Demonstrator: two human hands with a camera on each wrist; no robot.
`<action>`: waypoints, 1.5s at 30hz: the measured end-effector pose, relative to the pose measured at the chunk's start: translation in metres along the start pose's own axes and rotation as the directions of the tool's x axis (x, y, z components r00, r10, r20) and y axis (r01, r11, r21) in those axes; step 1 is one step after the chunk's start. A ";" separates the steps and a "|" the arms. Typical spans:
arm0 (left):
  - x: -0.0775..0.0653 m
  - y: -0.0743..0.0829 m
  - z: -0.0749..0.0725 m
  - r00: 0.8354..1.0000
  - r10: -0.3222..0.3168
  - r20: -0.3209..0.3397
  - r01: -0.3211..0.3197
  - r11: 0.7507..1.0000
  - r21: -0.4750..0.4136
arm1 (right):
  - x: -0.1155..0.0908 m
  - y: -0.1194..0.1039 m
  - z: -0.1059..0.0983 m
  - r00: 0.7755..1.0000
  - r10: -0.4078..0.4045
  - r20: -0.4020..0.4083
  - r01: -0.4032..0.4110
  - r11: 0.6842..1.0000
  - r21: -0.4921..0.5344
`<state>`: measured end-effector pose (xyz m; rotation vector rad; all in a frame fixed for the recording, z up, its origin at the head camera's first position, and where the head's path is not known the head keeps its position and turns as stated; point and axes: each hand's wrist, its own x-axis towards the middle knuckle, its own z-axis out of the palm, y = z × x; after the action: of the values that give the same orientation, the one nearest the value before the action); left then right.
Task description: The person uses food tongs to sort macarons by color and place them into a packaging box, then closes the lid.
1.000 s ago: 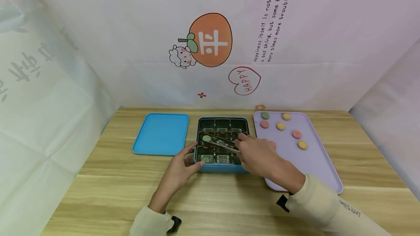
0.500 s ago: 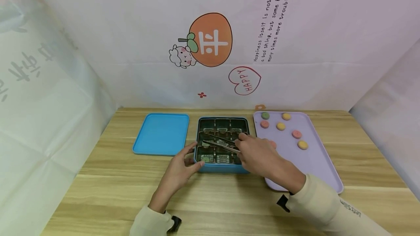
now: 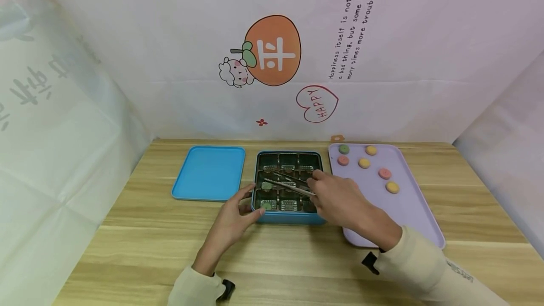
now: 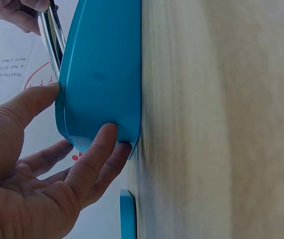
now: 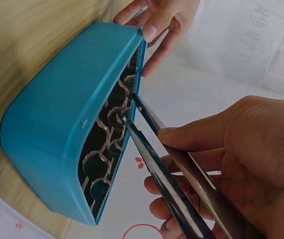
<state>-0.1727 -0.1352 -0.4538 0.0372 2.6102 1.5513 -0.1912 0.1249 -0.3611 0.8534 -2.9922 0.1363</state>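
Note:
My right hand holds metal tweezer tongs, their serrated tips apart over the blue box. Clear dividers split the box into several compartments. One green macaron-like disc lies in the middle-left compartment, just below the tong tips. Another green disc sits in the front-left compartment by my left thumb. My left hand holds the box at its front-left corner; the left wrist view shows the thumb at the rim and fingertips against the side wall.
A lilac tray on the right bears several pink, yellow and green discs, such as a yellow disc. The flat blue lid lies left of the box. A printed cloth hangs behind the wooden table.
The green disc has gone from between the tong tips down into the middle-left compartment. The tips have parted, and my right hand has shifted slightly right. My left hand stays put.

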 end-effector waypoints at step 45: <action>-0.001 0.000 0.000 1.000 0.000 0.007 0.000 1.000 -0.017 | -0.022 0.127 -0.007 0.949 0.314 0.013 -0.314 0.947 0.071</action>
<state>-0.1720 -0.1351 -0.4535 0.0409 2.5918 1.5705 -0.2397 0.2445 -0.3649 0.3718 -3.1181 0.2514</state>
